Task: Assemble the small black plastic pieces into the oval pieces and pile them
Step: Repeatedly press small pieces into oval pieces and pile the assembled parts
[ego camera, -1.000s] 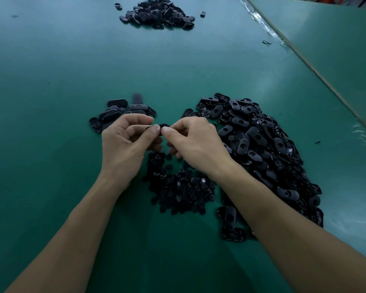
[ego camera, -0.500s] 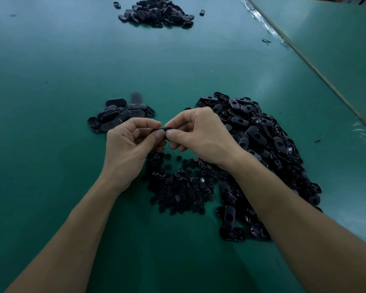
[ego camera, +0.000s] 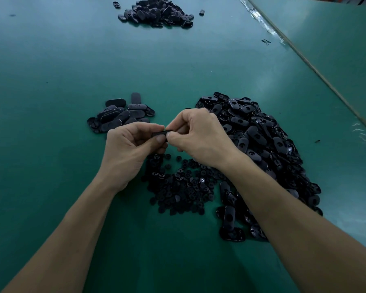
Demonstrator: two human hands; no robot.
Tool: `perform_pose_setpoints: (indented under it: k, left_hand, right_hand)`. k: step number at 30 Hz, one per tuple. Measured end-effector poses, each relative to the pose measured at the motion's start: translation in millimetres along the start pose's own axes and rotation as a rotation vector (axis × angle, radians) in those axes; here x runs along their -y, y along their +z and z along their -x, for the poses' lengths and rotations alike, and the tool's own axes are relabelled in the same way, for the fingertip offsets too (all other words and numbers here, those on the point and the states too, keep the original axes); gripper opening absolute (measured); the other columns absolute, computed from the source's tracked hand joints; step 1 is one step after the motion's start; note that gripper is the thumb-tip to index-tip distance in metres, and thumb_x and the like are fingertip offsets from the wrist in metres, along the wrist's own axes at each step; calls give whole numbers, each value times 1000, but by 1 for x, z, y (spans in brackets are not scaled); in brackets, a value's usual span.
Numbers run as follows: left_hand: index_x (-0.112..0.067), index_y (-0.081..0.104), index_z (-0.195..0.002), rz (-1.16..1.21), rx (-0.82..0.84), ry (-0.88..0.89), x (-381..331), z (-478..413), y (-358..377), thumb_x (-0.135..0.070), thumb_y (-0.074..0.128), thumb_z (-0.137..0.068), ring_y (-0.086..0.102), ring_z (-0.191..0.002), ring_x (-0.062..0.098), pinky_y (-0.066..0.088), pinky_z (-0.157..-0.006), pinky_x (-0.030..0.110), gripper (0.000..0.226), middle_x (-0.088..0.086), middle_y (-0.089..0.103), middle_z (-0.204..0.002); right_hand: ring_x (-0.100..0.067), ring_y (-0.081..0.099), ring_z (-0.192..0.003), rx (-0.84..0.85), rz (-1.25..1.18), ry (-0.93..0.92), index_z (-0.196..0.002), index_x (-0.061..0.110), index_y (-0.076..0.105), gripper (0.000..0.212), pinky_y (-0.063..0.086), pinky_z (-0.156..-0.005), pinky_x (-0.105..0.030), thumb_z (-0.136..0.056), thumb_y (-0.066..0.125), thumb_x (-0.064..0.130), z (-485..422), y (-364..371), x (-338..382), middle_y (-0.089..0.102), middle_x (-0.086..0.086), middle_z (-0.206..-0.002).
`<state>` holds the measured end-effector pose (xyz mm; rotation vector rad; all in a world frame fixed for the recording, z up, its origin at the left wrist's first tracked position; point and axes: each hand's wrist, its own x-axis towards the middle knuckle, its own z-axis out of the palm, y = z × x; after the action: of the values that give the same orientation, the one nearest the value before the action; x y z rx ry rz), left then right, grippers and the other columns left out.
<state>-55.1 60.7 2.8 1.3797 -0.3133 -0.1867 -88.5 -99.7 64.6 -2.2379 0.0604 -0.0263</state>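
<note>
You pinched the oval piece (ego camera: 162,132) between left hand (ego camera: 129,149) and right hand (ego camera: 201,136), its long axis sideways; the small pile (ego camera: 118,117) lay just upper-left, nearer your left.

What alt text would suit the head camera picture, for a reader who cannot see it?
The left hand and right hand pinch one black oval piece between them over a green table. Below lie small round pieces, a large heap of oval pieces at right, a small pile at left, a far pile behind.
</note>
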Motion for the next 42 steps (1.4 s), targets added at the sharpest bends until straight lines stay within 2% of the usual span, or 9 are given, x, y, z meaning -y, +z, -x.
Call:
perform_pose_setpoints:
  k: [9,12,14,18,23,25,31,36,42]
  left_hand:
    - [-15,73,-83,-16,-72,24,-2,1,2,-14,78,-71,71,-59,11,57,-59,20,14,-1,75,-68]
    - [-18,73,-86,-92,-79,64,2,1,0,-2,79,-79,72,-62,11,58,-63,21,20,-3,76,-72]
    - [-24,73,-89,-184,-109,101,4,0,-1,4,76,-82,72,-64,13,60,-67,25,28,-4,76,-76]
    - [-31,74,-95,-328,-300,163,8,-2,-7,-5,74,-87,74,-70,14,62,-72,35,27,-7,77,-81]
    - [-26,74,-108,-641,-404,210,6,-4,-16,-15,73,-90,71,-74,3,59,-79,25,21,-2,74,-94]
    - [-24,73,-110,-721,-406,195,5,-3,-15,-18,73,-91,67,-75,-3,56,-79,18,20,-9,71,-90]
    - [-32,71,-106,-932,-439,86,1,1,-11,-33,71,-91,67,-87,20,57,-75,43,14,-13,69,-91]
    - [-28,72,-109,-1046,-422,86,6,-1,-13,-32,71,-92,50,-89,10,41,-67,33,17,-11,52,-106]
    - [-26,69,-108,-991,-437,108,6,-2,-14,-32,66,-96,53,-82,8,44,-64,31,14,-9,52,-103]
  right_hand:
    - [0,68,-58,17,2,-8,-84,19,72,7,52,-55,-13,-87,71,12,1,-3,2,71,6,-65]
    - [-3,70,-59,29,10,4,-89,18,73,7,54,-58,-14,-90,69,13,-2,-3,-1,72,4,-68]
    - [-3,70,-69,10,60,19,-97,18,74,8,56,-67,-17,-93,67,18,-3,-4,-4,73,5,-78]
    - [-19,55,-117,-40,424,77,-133,21,62,34,45,-104,-35,-100,58,27,-4,-8,-15,59,-4,-125]
    - [-32,36,-129,-6,756,244,-143,29,49,42,34,-106,-44,-101,50,28,-2,-13,-28,42,-9,-137]
    - [-33,37,-129,18,772,272,-140,26,51,39,35,-105,-44,-102,48,26,-1,-13,-32,45,-10,-137]
    - [-33,46,-122,-29,769,225,-135,21,58,33,43,-102,-43,-102,51,22,-2,-18,-36,53,-12,-131]
    - [-30,62,-107,-173,763,145,-123,15,65,27,53,-91,-44,-104,46,21,-3,-19,-32,69,-9,-113]
    - [-21,68,-95,-325,585,42,-120,14,70,27,56,-86,-37,-102,50,11,-3,-19,-32,74,-4,-107]
